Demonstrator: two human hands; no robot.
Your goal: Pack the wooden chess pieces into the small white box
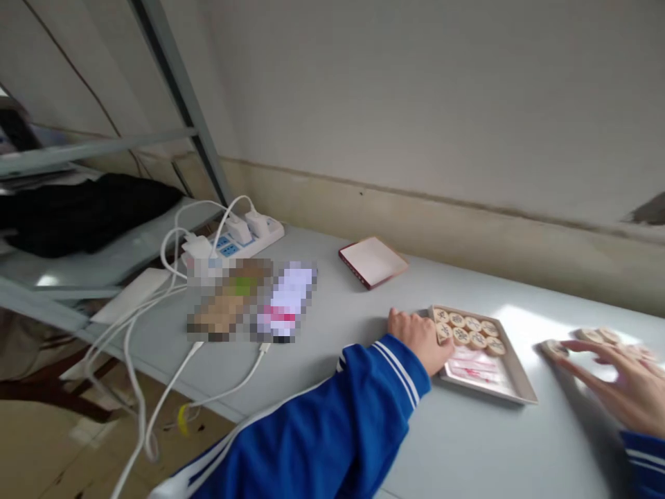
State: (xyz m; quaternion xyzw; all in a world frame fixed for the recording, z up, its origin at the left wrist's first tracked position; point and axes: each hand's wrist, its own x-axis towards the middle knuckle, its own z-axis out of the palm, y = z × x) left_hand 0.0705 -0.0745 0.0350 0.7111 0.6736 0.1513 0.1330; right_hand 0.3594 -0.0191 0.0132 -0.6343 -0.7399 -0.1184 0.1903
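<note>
My left hand [420,341] rests at the left edge of a shallow open box [519,378], its fingers bent and pressed together around the box's side. Inside the box, several round wooden pieces [476,339] with dark characters lie in two rows at the back, above a white and red sheet [474,367]. Over at the right, my right hand [618,378] pinches a round wooden piece [551,348] between thumb and finger, just above or on the table. More round pieces [607,336] lie behind its fingers, partly hidden.
A square lid [374,260] lies near the wall. Two blurred phones [231,298] with white cables sit at the left, by a power strip [233,242] with plugs. A metal frame [181,90] and dark cloth [88,211] stand farther left.
</note>
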